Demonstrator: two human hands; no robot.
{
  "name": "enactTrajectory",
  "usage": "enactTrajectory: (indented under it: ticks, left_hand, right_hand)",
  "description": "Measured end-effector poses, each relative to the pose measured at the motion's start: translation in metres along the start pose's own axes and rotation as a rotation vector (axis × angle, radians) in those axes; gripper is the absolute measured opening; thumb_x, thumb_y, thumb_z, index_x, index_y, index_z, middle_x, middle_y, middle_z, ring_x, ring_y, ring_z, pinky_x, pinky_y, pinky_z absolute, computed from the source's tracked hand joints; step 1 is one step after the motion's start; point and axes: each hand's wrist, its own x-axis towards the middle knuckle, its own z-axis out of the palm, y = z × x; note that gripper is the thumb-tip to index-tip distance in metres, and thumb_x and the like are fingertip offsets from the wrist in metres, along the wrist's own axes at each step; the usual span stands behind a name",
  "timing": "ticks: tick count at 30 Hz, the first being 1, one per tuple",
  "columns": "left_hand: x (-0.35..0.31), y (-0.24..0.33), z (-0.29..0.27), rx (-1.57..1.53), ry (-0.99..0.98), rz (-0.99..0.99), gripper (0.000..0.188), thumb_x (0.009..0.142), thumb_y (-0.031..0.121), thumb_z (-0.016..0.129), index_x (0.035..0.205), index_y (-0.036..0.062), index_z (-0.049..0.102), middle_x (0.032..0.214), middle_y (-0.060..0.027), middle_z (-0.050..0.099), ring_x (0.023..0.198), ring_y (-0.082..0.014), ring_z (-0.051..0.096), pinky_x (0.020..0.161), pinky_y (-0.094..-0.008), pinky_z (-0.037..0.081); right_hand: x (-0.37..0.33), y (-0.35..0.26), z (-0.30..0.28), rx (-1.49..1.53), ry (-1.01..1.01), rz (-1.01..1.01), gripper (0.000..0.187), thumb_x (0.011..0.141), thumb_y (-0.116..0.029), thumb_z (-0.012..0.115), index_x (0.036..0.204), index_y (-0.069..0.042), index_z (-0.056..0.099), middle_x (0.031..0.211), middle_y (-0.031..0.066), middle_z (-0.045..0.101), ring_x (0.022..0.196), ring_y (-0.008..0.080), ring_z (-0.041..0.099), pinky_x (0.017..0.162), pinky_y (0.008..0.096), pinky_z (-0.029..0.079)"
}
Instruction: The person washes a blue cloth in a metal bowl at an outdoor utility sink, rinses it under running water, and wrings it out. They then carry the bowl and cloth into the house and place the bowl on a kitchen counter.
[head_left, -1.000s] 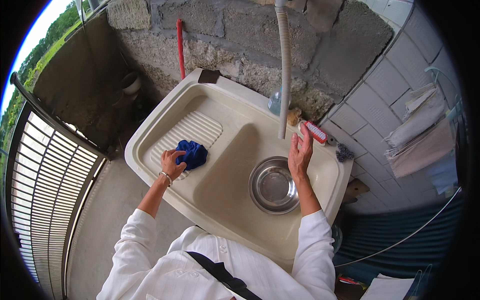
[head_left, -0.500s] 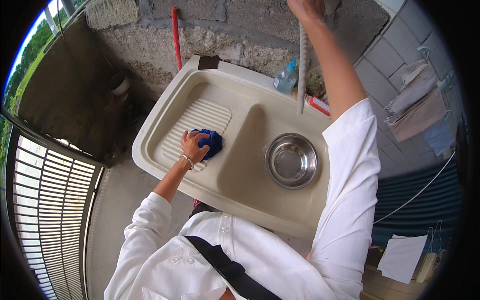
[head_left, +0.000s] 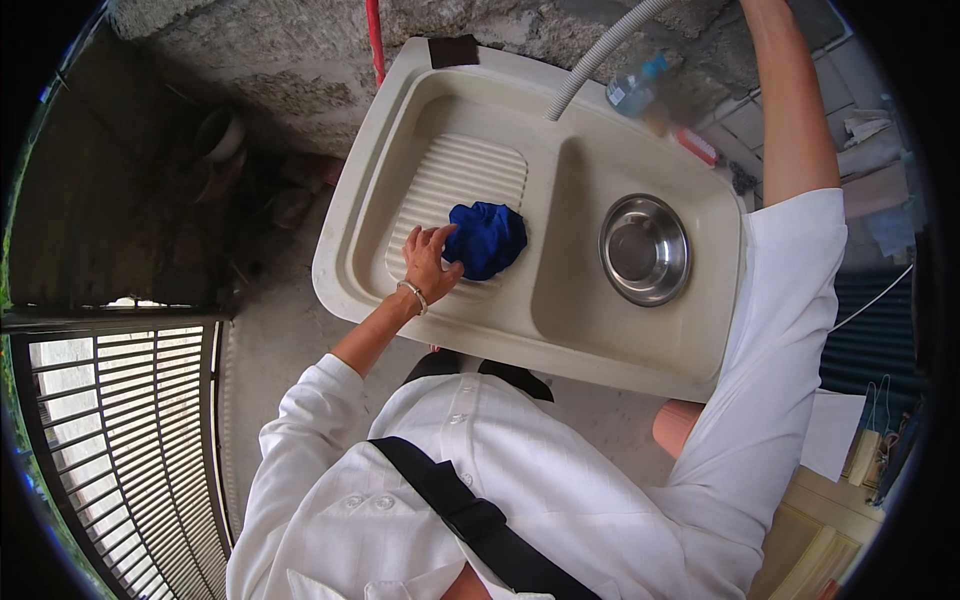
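Note:
A blue cloth (head_left: 487, 238) lies bunched on the ribbed drainboard of a beige sink (head_left: 500, 100). My left hand (head_left: 428, 262) rests on the drainboard with its fingers on the cloth's left edge. My right arm (head_left: 790, 110) reaches up past the top of the picture, so my right hand is out of sight. A round steel bowl (head_left: 644, 249) sits in the sink's basin to the right. A grey ribbed hose (head_left: 600, 50) hangs over the basin's far rim.
A rough stone wall (head_left: 280, 60) runs behind the sink, with a red pipe (head_left: 375, 40) on it. A plastic bottle (head_left: 630, 90) and a red object (head_left: 697, 145) sit at the sink's back right. A metal railing (head_left: 120, 440) stands at lower left.
My right arm has lifted from the sink's back rim up out of the picture. The view has shifted, and my left hand stays at the blue cloth.

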Motion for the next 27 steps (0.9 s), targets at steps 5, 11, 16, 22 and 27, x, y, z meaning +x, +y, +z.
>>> enactTrajectory:
  ticks: [5,11,16,22,27]
  left_hand:
    - [0.009,0.018,0.011,0.08,0.018,0.081,0.067,0.066,0.029,0.066,0.127,0.0172,0.04,0.13,-0.0185,0.035,0.126,-0.042,0.019,0.102,-0.0565,0.015]
    - [0.032,0.002,0.027,0.126,-0.077,0.222,0.055,0.065,0.025,0.067,0.115,0.0128,0.047,0.124,-0.0185,0.038,0.121,-0.0399,0.026,0.098,-0.0538,0.022]
    - [0.069,-0.005,0.032,0.072,-0.043,0.421,0.035,0.059,0.001,0.06,0.092,0.0046,0.05,0.088,-0.0135,0.056,0.09,-0.0337,0.049,0.087,-0.0395,0.037]
    - [0.091,0.015,0.018,0.195,-0.045,0.369,0.044,0.054,0.007,0.062,0.096,0.0116,0.052,0.109,-0.0117,0.049,0.115,-0.036,0.038,0.096,-0.05,0.028]
    - [0.089,-0.015,0.039,0.194,-0.12,0.262,0.051,0.051,0.017,0.065,0.101,0.0151,0.051,0.117,-0.0083,0.045,0.125,-0.0324,0.028,0.099,-0.0573,0.017]
  right_hand:
    - [-0.013,0.001,-0.004,0.249,-0.051,0.087,0.017,0.091,-0.024,0.046,0.1,-0.011,0.04,0.07,0.0053,0.046,0.049,0.0191,0.046,0.044,0.0404,0.043]
    - [-0.148,0.056,-0.035,0.042,0.024,-0.153,0.064,0.085,-0.022,0.05,0.135,-0.003,0.014,0.134,0.0169,0.026,0.12,0.0262,0.033,0.097,0.0353,0.031]
    - [-0.338,0.196,-0.098,-0.519,-0.424,0.193,0.04,0.088,-0.025,0.049,0.123,-0.007,0.043,0.124,0.0169,0.036,0.111,0.031,0.034,0.094,0.0421,0.028]
    - [-0.356,0.221,-0.097,-0.565,-0.332,0.152,0.048,0.09,-0.031,0.047,0.13,-0.008,0.035,0.133,0.0185,0.028,0.122,0.0324,0.026,0.099,0.0446,0.026]
    - [-0.192,0.107,-0.062,-0.213,-0.008,-0.351,0.052,0.092,-0.028,0.047,0.133,-0.003,0.026,0.128,0.0168,0.029,0.117,0.0273,0.034,0.095,0.0407,0.032]
